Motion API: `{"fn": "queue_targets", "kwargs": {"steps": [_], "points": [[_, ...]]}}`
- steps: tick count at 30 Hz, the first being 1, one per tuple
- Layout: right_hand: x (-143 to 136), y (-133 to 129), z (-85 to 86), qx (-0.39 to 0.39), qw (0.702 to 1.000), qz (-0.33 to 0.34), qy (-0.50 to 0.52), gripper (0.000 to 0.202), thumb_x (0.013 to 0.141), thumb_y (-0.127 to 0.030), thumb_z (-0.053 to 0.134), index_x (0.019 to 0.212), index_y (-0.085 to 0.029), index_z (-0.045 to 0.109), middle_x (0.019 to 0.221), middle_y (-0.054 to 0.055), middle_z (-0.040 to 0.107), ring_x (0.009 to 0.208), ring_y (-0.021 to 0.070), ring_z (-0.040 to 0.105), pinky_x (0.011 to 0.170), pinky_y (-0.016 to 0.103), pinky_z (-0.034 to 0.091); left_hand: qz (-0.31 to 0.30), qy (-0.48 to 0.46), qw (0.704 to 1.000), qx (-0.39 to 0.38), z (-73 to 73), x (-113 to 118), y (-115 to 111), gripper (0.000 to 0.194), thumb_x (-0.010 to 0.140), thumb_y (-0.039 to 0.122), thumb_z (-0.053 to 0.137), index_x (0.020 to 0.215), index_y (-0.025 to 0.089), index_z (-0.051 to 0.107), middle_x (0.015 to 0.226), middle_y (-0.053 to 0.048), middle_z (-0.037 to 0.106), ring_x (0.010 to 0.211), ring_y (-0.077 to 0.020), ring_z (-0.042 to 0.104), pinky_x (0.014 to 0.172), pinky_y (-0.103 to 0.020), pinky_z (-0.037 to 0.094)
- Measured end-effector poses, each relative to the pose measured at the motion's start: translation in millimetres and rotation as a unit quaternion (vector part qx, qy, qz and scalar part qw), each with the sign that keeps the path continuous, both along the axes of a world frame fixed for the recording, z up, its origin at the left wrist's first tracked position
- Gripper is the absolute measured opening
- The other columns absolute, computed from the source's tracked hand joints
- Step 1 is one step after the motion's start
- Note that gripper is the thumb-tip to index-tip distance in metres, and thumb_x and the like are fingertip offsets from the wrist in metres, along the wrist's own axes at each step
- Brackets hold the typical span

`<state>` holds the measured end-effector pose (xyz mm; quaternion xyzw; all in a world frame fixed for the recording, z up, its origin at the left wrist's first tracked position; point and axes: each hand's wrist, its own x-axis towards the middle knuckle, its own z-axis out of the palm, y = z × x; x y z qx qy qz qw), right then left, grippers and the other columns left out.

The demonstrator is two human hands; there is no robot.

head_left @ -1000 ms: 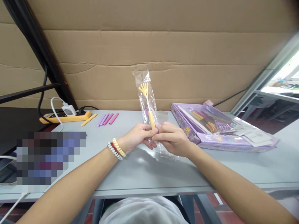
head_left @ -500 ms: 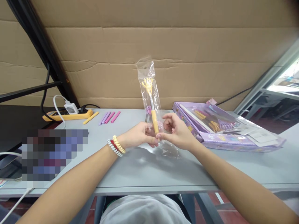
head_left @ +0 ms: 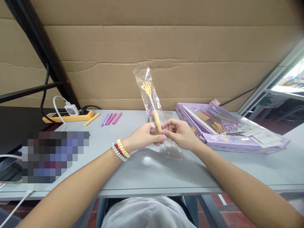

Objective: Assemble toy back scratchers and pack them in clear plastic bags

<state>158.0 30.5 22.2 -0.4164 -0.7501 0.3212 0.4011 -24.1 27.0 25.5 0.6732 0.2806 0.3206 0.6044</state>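
A yellow back scratcher (head_left: 156,121) with a hand-shaped head and a metal shaft stands tilted, head up and leaning left. Clear plastic bag (head_left: 143,75) film surrounds or backs it; I cannot tell whether the scratcher is fully inside. My left hand (head_left: 143,136) is closed on the lower handle and the film. From the other side, my right hand (head_left: 182,134) pinches near the handle's bottom end, its fingers curled on the film. Behind the handle a purple scratcher head (head_left: 150,110) shows, partly hidden by the bag and my left hand.
Purple, pink and yellow tubes (head_left: 111,118) lie at the back left, beside a yellow power strip (head_left: 68,117) with a white plug. To the right is an open purple box (head_left: 190,122) holding more back scratchers in plastic. Cardboard (head_left: 114,44) walls the back.
The back scratcher and bag have tilted further left and come slightly lower. My right hand's fingers have drawn in closer against the handle's lower end.
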Motion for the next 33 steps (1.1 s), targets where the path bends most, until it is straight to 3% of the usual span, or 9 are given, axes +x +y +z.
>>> {"fn": "queue_targets", "kwargs": {"steps": [7, 13, 19, 22, 26, 29, 31, 33], "points": [[-4, 1, -6.5, -0.05, 0.995, 0.048, 0.069, 0.033, 0.081, -0.048, 0.059, 0.07, -0.02, 0.043, 0.052, -0.006, 0.046, 0.044, 0.0079, 0.041, 0.043, 0.022, 0.032, 0.118, -0.042, 0.991, 0.046, 2.1, 5, -4, 0.036, 0.071, 0.031, 0.073, 0.098, 0.012, 0.059, 0.079, -0.004, 0.064, 0.063, -0.0101, 0.058, 0.054, -0.022, 0.046], [-3, 1, -7.7, -0.03, 0.995, 0.06, 0.07, 0.035, 0.08, -0.047, 0.06, 0.067, -0.019, 0.045, 0.061, -0.003, 0.048, 0.054, 0.0084, 0.043, 0.05, 0.023, 0.035, 0.086, -0.051, 0.995, 0.028, 0.2, 0, 0, 0.035, 0.07, 0.03, 0.074, 0.096, 0.012, 0.06, 0.082, -0.006, 0.066, 0.065, -0.0113, 0.059, 0.054, -0.023, 0.045], [-1, 3, -7.0, -0.082, 0.991, 0.072, 0.079, 0.035, 0.074, -0.048, 0.066, 0.067, -0.018, 0.049, 0.054, -0.005, 0.048, 0.046, 0.0078, 0.045, 0.045, 0.022, 0.034, 0.06, -0.045, 0.996, 0.054, -4.3, -2, 3, 0.033, 0.069, 0.029, 0.075, 0.093, 0.012, 0.059, 0.089, -0.008, 0.068, 0.082, -0.0187, 0.065, 0.079, -0.035, 0.052], [-2, 2, -4.3, -0.109, 0.986, 0.077, 0.098, 0.036, 0.073, -0.049, 0.067, 0.067, -0.018, 0.05, 0.049, -0.005, 0.049, 0.041, 0.0081, 0.046, 0.041, 0.021, 0.031, 0.061, -0.068, 0.995, 0.05, -3.1, 2, 1, 0.034, 0.072, 0.031, 0.072, 0.097, 0.012, 0.059, 0.088, -0.009, 0.069, 0.082, -0.02, 0.066, 0.079, -0.038, 0.052], [-3, 2, 0.2, -0.102, 0.989, 0.047, 0.101, 0.04, 0.076, -0.055, 0.061, 0.067, -0.017, 0.052, 0.056, -0.001, 0.058, 0.043, 0.0078, 0.049, 0.041, 0.021, 0.03, 0.097, -0.067, 0.989, 0.089, 0.0, 1, 3, 0.032, 0.076, 0.033, 0.067, 0.099, 0.011, 0.062, 0.09, -0.009, 0.068, 0.079, -0.0176, 0.063, 0.071, -0.031, 0.052], [-2, 4, 2.6, -0.093, 0.987, -0.021, 0.133, 0.044, 0.075, -0.061, 0.057, 0.072, -0.018, 0.051, 0.059, -0.001, 0.059, 0.042, 0.008, 0.048, 0.04, 0.021, 0.031, 0.167, 0.011, 0.975, 0.148, 4.2, -8, 8, 0.035, 0.078, 0.032, 0.063, 0.107, 0.013, 0.063, 0.085, -0.006, 0.068, 0.067, -0.0141, 0.059, 0.06, -0.028, 0.048], [1, 7, 3.2, -0.07, 0.986, -0.07, 0.135, 0.042, 0.077, -0.061, 0.053, 0.075, -0.019, 0.05, 0.057, -0.002, 0.057, 0.042, 0.0086, 0.047, 0.042, 0.022, 0.032, 0.213, 0.088, 0.952, 0.201, 7.7, -16, 14, 0.035, 0.079, 0.03, 0.06, 0.111, 0.016, 0.064, 0.081, -0.003, 0.068, 0.065, -0.0136, 0.058, 0.062, -0.028, 0.048], [5, 10, 2.8, -0.006, 0.99, -0.115, 0.076, 0.036, 0.082, -0.054, 0.049, 0.075, -0.019, 0.05, 0.058, -0.001, 0.058, 0.045, 0.0097, 0.047, 0.046, 0.024, 0.034, 0.273, 0.17, 0.907, 0.272, 10.1, -25, 19, 0.031, 0.08, 0.028, 0.057, 0.108, 0.018, 0.067, 0.078, -0.002, 0.068, 0.066, -0.0145, 0.058, 0.066, -0.029, 0.047]]}}
